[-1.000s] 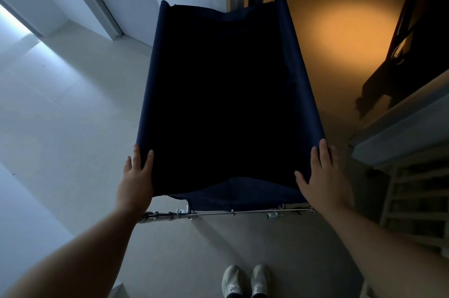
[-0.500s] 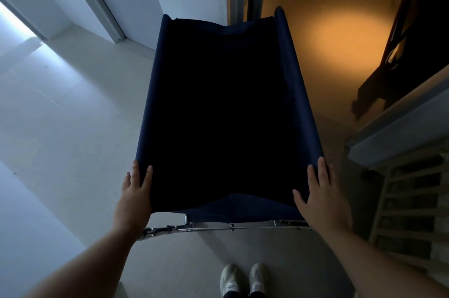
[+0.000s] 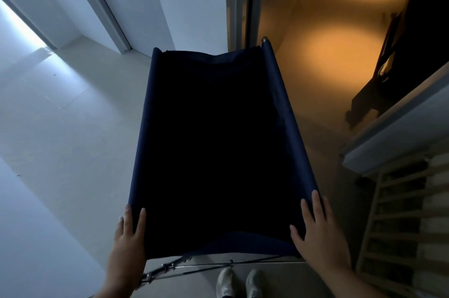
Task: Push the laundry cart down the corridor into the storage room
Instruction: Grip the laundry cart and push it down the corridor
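Now both hands (image 3: 128,241) (image 3: 318,232) flat on laundry cart (image 3: 283,93) rim, unclenched; pale floor (image 3: 60,132), amber-lit doorway (image 3: 323,37).

The dark blue fabric laundry cart (image 3: 218,151) stands straight ahead of you, your left hand (image 3: 127,241) on its near left corner and your right hand (image 3: 318,237) on its near right corner. Your white shoes (image 3: 239,282) are behind it. The slatted wooden rack (image 3: 398,224) stands to your right.

Pale floor (image 3: 73,132) — laundry cart (image 3: 213,151) and white shoes (image 3: 239,283) on it.
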